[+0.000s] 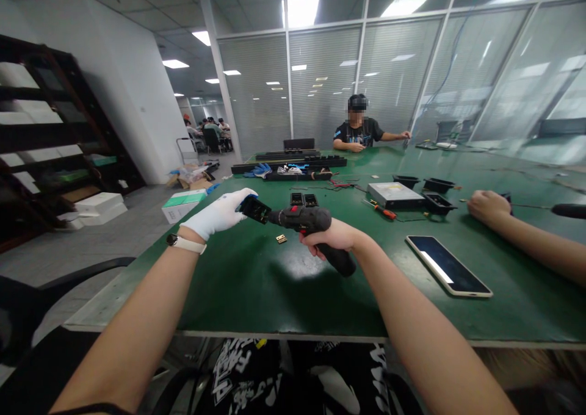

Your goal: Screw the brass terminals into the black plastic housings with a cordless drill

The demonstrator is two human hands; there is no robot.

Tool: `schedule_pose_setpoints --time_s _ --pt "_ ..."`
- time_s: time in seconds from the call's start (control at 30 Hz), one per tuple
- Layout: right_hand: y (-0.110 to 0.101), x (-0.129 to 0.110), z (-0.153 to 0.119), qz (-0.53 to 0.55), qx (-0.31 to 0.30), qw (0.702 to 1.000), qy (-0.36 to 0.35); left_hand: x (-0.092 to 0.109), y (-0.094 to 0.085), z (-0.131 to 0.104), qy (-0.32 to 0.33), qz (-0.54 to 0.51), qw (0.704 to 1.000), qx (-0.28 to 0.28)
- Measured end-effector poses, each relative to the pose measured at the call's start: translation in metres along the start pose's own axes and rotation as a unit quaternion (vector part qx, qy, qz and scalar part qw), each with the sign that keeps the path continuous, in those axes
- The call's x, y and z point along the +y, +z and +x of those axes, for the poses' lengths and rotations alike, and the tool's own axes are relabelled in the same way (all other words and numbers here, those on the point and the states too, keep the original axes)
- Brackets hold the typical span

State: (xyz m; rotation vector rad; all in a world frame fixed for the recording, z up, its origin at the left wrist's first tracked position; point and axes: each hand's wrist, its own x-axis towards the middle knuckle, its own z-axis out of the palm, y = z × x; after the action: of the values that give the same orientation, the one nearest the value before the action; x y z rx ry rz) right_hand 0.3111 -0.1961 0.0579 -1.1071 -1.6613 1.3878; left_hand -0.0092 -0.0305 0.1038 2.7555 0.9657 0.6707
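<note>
A white-gloved left hand point(216, 213) clasps a boxy black housing point(255, 210) above a smooth green tabletop point(242, 287). The bare right hand point(335, 237) wraps a pistol-shaped power drill point(304, 218) — chuck point(277, 217) toward the housing — and a flat, gold-colored hinge point(281, 238) lies below.

one drill point(306, 218), one phone point(451, 266), one wristwatch point(172, 240)

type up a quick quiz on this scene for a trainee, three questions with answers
1. What does the camera wearer's left hand hold? a) a pair of scissors b) a black piece c) a cup
2. Fill in: seen from the wearer's seat, the phone lies to the ___ of the drill.
3. True or false: the hand on the drill wears a glove.

Key: 1 b; 2 right; 3 false, the right hand is bare.
</note>
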Motion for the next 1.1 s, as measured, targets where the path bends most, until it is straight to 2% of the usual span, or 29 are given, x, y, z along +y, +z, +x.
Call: schedule_pose_setpoints --time_s 0.13,0.3,0.53,0.9,1.1 --pt "-0.005 -0.003 -0.005 0.035 0.003 0.999 0.008 -0.012 -0.002 -0.003 -0.022 0.011 1.000 0.011" --pt "-0.009 -0.002 -0.005 0.035 -0.004 0.999 0.028 -0.016 -0.007 -0.012 -0.037 -0.033 0.999 0.010" --pt "-0.005 0.004 0.000 0.026 -0.002 0.999 0.047 -0.026 -0.003 -0.015 -0.025 -0.082 0.996 -0.019" --pt "-0.004 0.004 0.000 0.026 -0.008 0.999 0.045 -0.015 -0.005 -0.014 -0.013 -0.106 0.994 -0.023" --pt "-0.005 0.004 -0.001 0.042 -0.003 0.998 0.036 -0.023 -0.007 -0.016 -0.025 -0.065 0.997 -0.012"
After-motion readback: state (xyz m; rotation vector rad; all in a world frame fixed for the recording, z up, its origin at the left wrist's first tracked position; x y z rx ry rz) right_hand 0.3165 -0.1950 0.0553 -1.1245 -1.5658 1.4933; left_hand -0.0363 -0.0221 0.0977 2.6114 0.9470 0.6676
